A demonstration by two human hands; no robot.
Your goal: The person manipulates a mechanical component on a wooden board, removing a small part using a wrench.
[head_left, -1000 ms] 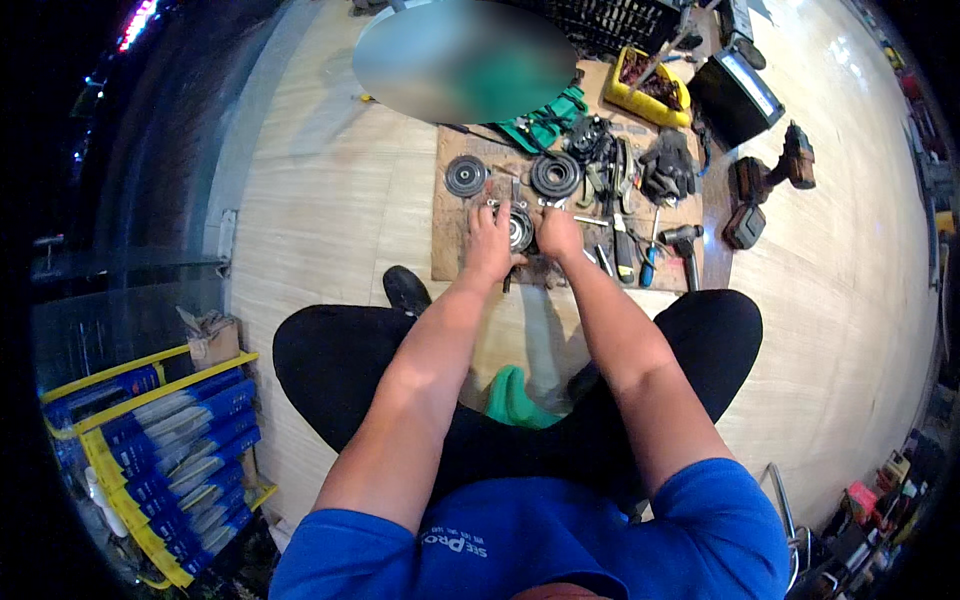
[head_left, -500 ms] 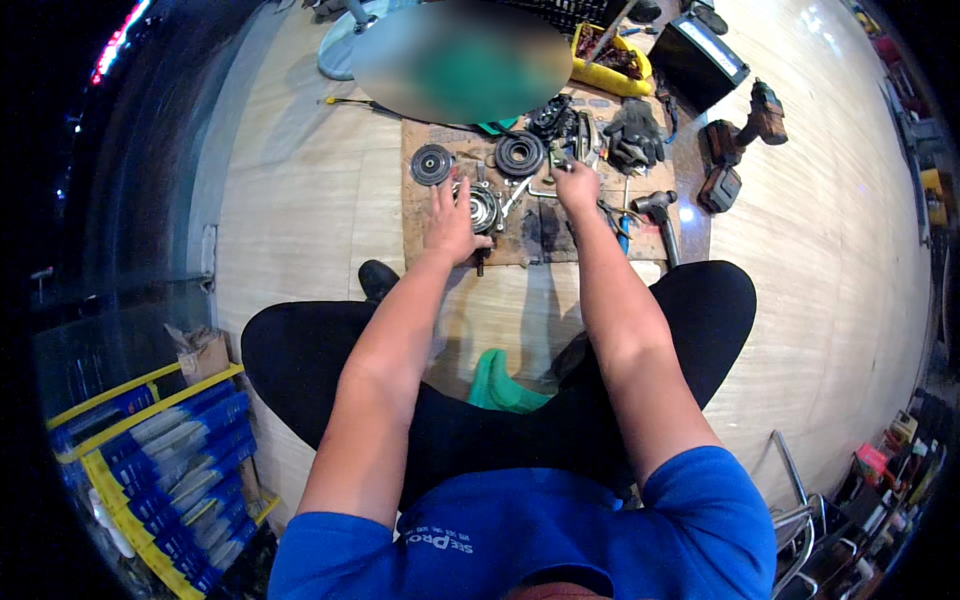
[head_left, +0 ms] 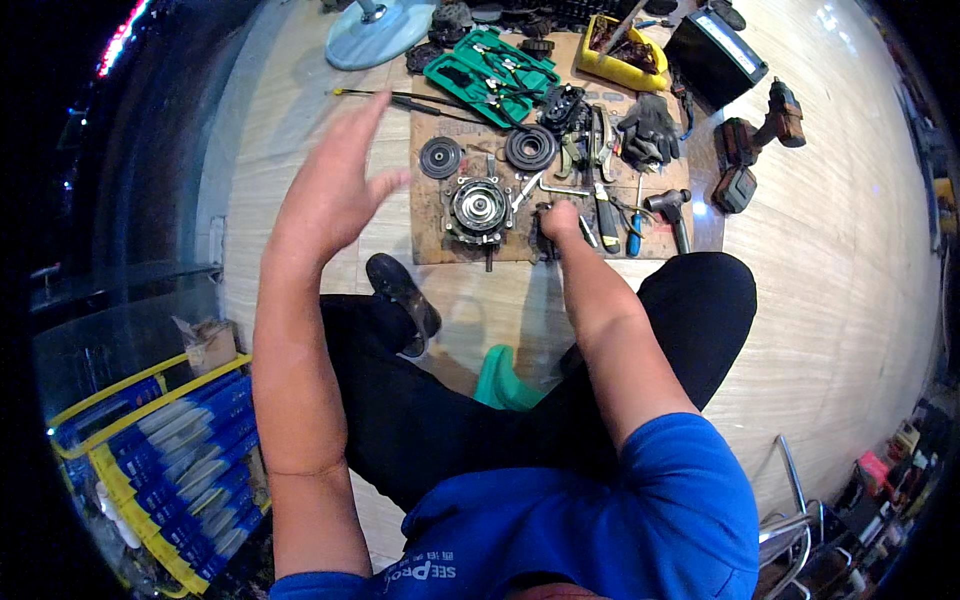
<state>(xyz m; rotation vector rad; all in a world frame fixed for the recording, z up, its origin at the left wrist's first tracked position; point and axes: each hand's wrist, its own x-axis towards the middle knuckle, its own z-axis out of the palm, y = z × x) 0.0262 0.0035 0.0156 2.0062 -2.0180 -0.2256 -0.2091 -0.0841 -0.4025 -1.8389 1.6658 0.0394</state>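
So the left hand [head_left: 332, 188] has come off the round metal housing [head_left: 480, 208] since half a second ago and swung up and out to the left, and the right hand [head_left: 562, 220] has shifted nearer, toward the near edge of the cardboard [head_left: 432, 240]. Left one's empty, fingers spread wide, thumb out, clear of everything. Right one's curled in by a small dark item; can't tell if it's actually gripping it, the fingers hide too much.

The housing sits on the cardboard, left of the right hand, with its shiny rings facing up. Nobody's touching it.

How far along? My read is somewhere in the middle. The ridged disc [head_left: 440, 157] lies far-left of the housing and the black ring [head_left: 530, 149] lies far-right, both separate from it. If they're a set, whatever joins them isn't done, but I honestly can't tell from this whether stuff is coming off or going on. Bolt holes are too small to judge too.

Tools are all still out: hex key [head_left: 562, 191] just right of the housing, then the blue-handled screwdriver [head_left: 635, 235] and hammer [head_left: 670, 204] further right. Nothing looks packed away, so I wouldn't call it finished.
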